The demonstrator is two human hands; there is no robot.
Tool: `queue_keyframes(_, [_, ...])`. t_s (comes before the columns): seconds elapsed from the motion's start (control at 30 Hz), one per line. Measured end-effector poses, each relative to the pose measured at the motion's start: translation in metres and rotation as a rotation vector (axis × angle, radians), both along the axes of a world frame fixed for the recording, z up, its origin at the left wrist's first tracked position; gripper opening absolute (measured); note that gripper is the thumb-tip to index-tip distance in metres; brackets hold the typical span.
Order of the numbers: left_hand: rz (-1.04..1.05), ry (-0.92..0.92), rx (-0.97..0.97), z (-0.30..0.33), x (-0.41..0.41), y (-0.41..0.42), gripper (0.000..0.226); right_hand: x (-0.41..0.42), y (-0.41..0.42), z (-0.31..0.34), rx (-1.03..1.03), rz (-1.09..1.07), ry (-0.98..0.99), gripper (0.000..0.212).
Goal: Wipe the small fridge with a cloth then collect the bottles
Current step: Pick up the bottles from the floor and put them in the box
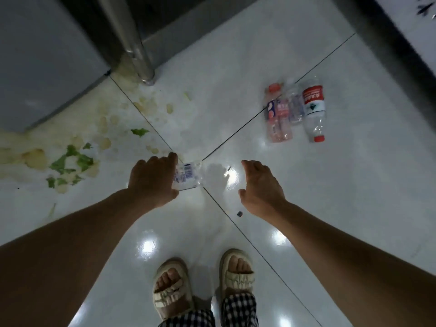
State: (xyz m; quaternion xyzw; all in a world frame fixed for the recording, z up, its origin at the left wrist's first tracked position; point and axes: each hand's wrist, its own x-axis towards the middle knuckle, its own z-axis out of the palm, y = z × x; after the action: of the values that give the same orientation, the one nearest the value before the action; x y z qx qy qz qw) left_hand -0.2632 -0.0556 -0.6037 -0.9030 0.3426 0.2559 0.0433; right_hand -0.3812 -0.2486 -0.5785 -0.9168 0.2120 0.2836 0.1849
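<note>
My left hand (153,180) reaches down over a clear plastic bottle (188,175) with a blue and white label, fingers and thumb curled round its end. The bottle is low over the white tiled floor. My right hand (262,185) hovers just right of it, fingers relaxed and holding nothing. Three more bottles lie together on the floor at the right: a pink one (277,114), a small clear one (295,107) and a red-labelled one (313,107) with a red cap. The grey small fridge (47,55) stands at the upper left. No cloth is in view.
A yellowish spill with green leaf scraps (70,159) spreads over the floor beside the fridge. A metal table leg (139,50) stands behind it. My feet in cream sandals (203,284) are at the bottom. A dark wall base runs along the upper right.
</note>
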Motion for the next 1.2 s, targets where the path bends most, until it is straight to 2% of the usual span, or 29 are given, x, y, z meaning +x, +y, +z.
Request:
queue_keyframes(0.23, [-0.04,-0.02,-0.054,0.093,0.013,-0.073,0.061,-0.01,-0.064,0.078,-0.085,-0.185,-0.013,0.058])
queue_keyframes(0.43, [-0.046,-0.035,-0.027,0.114,0.019,-0.135,0.06,-0.014,-0.127,0.085,-0.104,-0.251,-0.038,0.064])
queue_keyframes(0.87, [0.197,0.123,-0.025,0.03,0.015,-0.221,0.058,0.015,-0.214,-0.028,0.032,-0.311,0.039,0.057])
queue_keyframes(1.03, [0.207,0.103,-0.023,-0.022,0.024,-0.228,0.056,0.034,-0.219,-0.092,0.022,-0.356,0.025,0.06])
queue_keyframes(1.2, [0.177,0.104,-0.048,-0.071,0.038,-0.225,0.056,0.053,-0.21,-0.151,-0.041,-0.516,-0.054,0.067])
